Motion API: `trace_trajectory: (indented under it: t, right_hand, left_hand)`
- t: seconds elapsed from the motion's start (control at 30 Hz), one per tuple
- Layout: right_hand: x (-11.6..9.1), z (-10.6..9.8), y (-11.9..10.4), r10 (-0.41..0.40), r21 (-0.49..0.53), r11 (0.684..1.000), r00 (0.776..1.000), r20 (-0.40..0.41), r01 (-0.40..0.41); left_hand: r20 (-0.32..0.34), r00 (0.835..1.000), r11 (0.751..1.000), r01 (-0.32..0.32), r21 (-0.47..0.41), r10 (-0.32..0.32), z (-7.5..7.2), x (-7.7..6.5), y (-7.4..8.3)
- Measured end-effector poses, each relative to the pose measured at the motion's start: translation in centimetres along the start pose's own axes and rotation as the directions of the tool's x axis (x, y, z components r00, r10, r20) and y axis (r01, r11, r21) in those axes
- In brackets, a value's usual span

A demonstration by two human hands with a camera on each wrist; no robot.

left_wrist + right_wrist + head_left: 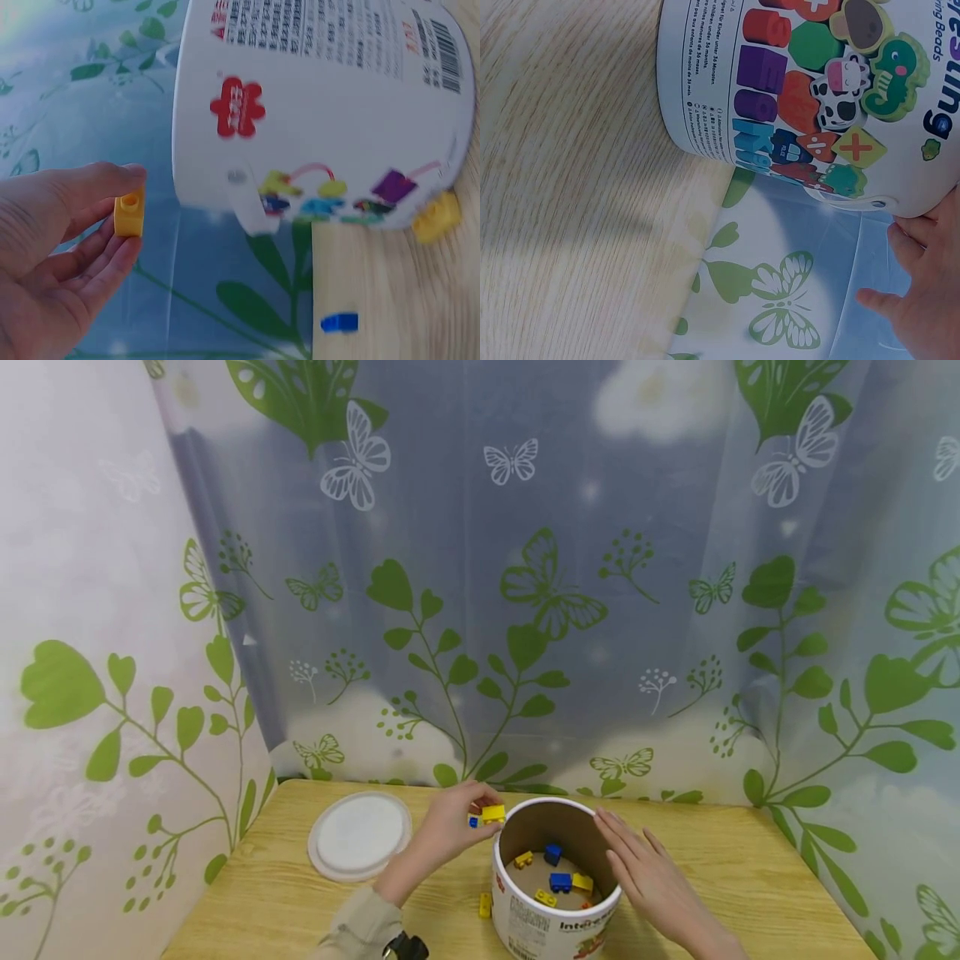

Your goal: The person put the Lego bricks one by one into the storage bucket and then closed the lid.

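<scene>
Between thumb and fingers my left hand (pixel 459 814) pinches a yellow toy brick (pixel 492 814), just left of the rim of a round white tub (pixel 556 924). The same yellow brick (pixel 130 214) shows a round stud in the left wrist view. My right hand (pixel 651 878) rests its straight fingers against the tub's right rim. Inside the tub lie several blue and yellow bricks, among them a blue brick (pixel 560 882) near the middle. A bit of orange shows partly behind the front rim.
A round white lid (pixel 360 836) lies on the wooden table (pixel 705 841) to the left. Another yellow brick (pixel 485 906) sits on the table against the tub's left side. A small blue brick (pixel 340 322) also lies on the table. A patterned curtain (pixel 637 610) hangs behind.
</scene>
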State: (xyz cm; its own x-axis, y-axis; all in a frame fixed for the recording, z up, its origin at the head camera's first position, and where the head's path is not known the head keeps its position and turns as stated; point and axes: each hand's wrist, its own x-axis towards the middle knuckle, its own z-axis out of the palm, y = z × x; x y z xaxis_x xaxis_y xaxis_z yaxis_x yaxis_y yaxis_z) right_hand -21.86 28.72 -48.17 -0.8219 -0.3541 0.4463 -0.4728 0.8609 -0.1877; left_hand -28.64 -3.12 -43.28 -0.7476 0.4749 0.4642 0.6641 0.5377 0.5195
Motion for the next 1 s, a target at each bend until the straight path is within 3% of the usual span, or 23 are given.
trace_trajectory:
  t: [0.17, 0.4, 0.63, 1.0]
  right_hand:
    - [0.0, 0.0, 0.0, 0.015, 0.009, 1.000, 1.000, 0.018, -0.015]
    - [0.0, -0.1, -0.2, 0.019, 0.018, 1.000, 0.999, 0.026, -0.019]
    - [0.1, -0.2, -0.2, 0.034, 0.023, 0.999, 0.999, 0.031, -0.035]
    - [0.0, 0.0, -0.1, 0.037, 0.007, 0.999, 0.999, 0.021, -0.037]
  left_hand:
    - [0.051, 0.999, 1.000, -0.003, -0.031, 0.005, 1.0, 1.1, 1.3]
    - [0.084, 0.995, 0.998, -0.062, -0.001, 0.062, 2.7, 2.1, 2.2]
    - [0.150, 0.988, 1.000, -0.031, 0.004, 0.030, 4.2, 2.6, 2.5]
    - [0.190, 0.981, 0.998, -0.030, 0.049, 0.020, 5.7, 2.8, 2.3]
